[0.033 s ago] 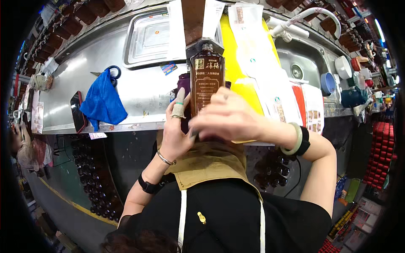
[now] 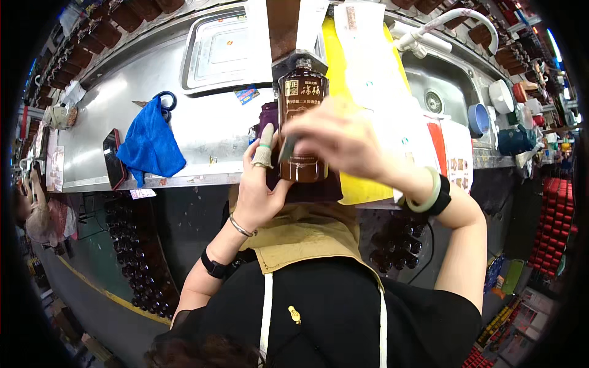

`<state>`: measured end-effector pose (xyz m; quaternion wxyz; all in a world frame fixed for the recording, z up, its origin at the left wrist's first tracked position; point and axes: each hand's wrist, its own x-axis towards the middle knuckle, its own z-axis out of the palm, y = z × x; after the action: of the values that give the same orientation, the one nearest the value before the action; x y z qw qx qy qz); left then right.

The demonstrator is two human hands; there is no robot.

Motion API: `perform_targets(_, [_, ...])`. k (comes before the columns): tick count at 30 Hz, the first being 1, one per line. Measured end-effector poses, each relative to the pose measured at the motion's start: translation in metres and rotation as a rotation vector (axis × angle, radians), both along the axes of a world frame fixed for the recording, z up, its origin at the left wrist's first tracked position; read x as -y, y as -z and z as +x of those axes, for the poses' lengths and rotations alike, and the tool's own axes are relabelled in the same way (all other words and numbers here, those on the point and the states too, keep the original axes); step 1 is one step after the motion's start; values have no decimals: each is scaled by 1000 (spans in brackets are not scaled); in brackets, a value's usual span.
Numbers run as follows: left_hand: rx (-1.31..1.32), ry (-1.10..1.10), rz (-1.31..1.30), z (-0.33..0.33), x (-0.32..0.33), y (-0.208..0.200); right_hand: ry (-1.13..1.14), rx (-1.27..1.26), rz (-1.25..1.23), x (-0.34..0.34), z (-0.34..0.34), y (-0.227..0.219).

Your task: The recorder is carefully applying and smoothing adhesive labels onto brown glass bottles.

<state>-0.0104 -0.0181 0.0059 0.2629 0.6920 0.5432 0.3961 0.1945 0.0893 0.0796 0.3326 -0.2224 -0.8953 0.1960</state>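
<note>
A dark brown glass bottle (image 2: 302,98) with gold and white printing lies on its back, its neck pointing away from me. My left hand (image 2: 261,181) grips its lower left side, the thumb at the base and a cloth-like finger cot (image 2: 264,147) on one finger. Above the bottle's middle, my right hand (image 2: 337,138), smeared by motion, pinches a small dark flat piece (image 2: 288,147). That piece is over the bottle's left part; its exact kind cannot be made out. Dark purple cloth (image 2: 267,116) shows beneath and left of the bottle.
A blue cloth (image 2: 150,147) lies with scissors (image 2: 164,101) and a phone (image 2: 113,158) on the steel counter's left. A metal tray (image 2: 227,52) stands behind. White sheets (image 2: 380,92) over a yellow sheet (image 2: 356,190) lie right, beside the sink (image 2: 448,80) with a tap (image 2: 451,15).
My right hand has moved up the bottle, away from me, uncovering its base. The dark piece in its fingers shows more. The left hand has hardly moved.
</note>
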Motion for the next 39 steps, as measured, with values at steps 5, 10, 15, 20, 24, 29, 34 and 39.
perform_targets(5, [-101, -11, 38, 11, -2, -12, 241, -29, 341, -16, 18, 25])
perform_targets(10, [-165, 2, -17, 4, -6, 3, -8, -88, 45, -4, 4, 12])
perform_targets(15, [-165, -21, 0, 7, -8, -5, 249, -118, 422, -57, 20, 16])
perform_targets(20, [-231, 69, 31, 2, -9, -1, -276, -95, -67, 3, 3, 14])
perform_targets(24, [-183, 5, 23, 5, -9, -3, 241, -288, 173, -73, 12, 1])
perform_targets(29, [-180, -31, -4, 5, -7, 0, 228, -315, -36, -64, 19, -10])
perform_targets(34, [-157, -16, 39, 8, -9, -2, 225, -344, 8, -72, 20, -7])
perform_targets(39, [-164, -30, 43, 7, -8, 1, 197, -303, 44, -59, 7, -29])
